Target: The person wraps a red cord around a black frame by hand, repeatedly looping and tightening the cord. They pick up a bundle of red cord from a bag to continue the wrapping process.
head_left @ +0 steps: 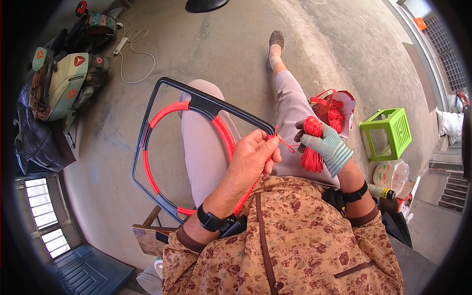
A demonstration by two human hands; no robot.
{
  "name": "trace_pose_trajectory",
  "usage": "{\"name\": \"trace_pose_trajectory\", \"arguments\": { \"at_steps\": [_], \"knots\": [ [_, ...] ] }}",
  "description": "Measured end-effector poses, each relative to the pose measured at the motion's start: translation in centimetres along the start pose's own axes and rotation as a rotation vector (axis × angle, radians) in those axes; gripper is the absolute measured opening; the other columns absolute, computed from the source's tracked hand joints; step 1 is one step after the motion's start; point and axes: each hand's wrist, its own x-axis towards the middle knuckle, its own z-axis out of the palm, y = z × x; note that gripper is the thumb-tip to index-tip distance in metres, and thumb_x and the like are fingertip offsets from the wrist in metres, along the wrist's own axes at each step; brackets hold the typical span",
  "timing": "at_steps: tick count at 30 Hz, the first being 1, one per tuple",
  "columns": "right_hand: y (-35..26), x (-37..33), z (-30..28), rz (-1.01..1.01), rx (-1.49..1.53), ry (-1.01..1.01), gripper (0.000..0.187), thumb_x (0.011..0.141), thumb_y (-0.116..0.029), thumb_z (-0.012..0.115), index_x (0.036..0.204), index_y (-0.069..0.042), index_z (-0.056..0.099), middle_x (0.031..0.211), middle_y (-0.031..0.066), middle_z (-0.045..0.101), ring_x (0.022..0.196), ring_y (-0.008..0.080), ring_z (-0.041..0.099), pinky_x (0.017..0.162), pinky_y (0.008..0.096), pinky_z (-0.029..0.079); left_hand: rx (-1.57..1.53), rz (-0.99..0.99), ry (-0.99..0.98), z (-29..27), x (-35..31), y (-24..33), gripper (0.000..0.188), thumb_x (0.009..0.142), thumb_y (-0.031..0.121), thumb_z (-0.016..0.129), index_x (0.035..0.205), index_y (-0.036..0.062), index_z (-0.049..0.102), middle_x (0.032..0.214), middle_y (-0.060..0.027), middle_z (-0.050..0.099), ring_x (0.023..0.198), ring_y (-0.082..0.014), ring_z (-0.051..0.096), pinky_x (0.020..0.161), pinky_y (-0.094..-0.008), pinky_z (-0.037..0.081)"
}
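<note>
Across my lap lies a black frame [147, 105] with a ring inside it, parts of the ring wrapped tightly in red cord [224, 135]. My bare left hand [253, 155] is closed at the frame's right corner, thumb and forefinger pinching the red cord there. A small loop of cord runs from those fingers toward my right hand [325, 147]. That hand wears a striped, grey-fingered glove and is wrapped round a bundle of red cord [313, 160], held above my right thigh and apart from the frame.
Beside my right leg stands an open bag [348, 110] with more red cord. Further right are a green plastic stool [391, 135], a round clear container [391, 177] and a bottle [381, 191]. A scooter [64, 86] and a white power cable [153, 61] are at the far left.
</note>
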Motion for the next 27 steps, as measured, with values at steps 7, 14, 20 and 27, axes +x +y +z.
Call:
{"name": "trace_pose_trajectory", "arguments": {
  "at_steps": [7,14,20,27],
  "knots": [
    [-1.5,-0.8,1.1,-0.005,-0.071,-0.085,0.040,0.084,-0.012,0.069,0.119,0.002,0.057,0.095,0.0060,0.065,0.087,0.0139,0.063,0.077,0.0286,0.053,0.018,0.006,0.006,0.0,0.0,0.0,0.019,0.098,0.024,0.053,0.099,0.0045,0.056,0.071,-0.0017,0.061,0.048,-0.0030,0.049,0.040,-0.0164,0.036],
    [-1.9,-1.4,1.2,-0.064,-0.257,-0.149,0.044,0.077,-0.016,0.076,0.114,0.001,0.060,0.094,0.0045,0.064,0.087,0.0115,0.059,0.080,0.0274,0.050,0.021,0.004,0.003,0.0,0.0,0.0,0.020,0.097,0.023,0.053,0.100,0.0035,0.056,0.070,-0.0017,0.061,0.048,-0.0029,0.048,0.041,-0.0162,0.037],
    [-1.7,-1.6,1.4,-0.050,-0.371,-0.155,0.048,0.075,-0.021,0.078,0.114,0.001,0.061,0.097,0.0065,0.065,0.089,0.0127,0.058,0.083,0.0294,0.049,0.013,0.003,0.002,-0.1,0.1,-0.1,0.020,0.097,0.023,0.053,0.101,0.0028,0.056,0.070,-0.0016,0.060,0.048,-0.0030,0.048,0.042,-0.0161,0.037],
    [-2.1,-1.5,1.5,-0.024,-0.357,-0.153,0.049,0.075,-0.022,0.078,0.113,0.002,0.060,0.096,0.0062,0.065,0.088,0.0127,0.058,0.083,0.0291,0.049,0.015,0.004,0.000,-0.1,0.1,-0.1,0.020,0.097,0.022,0.054,0.101,0.0027,0.056,0.071,-0.0019,0.061,0.048,-0.0031,0.049,0.042,-0.0160,0.037]
  ]
}}
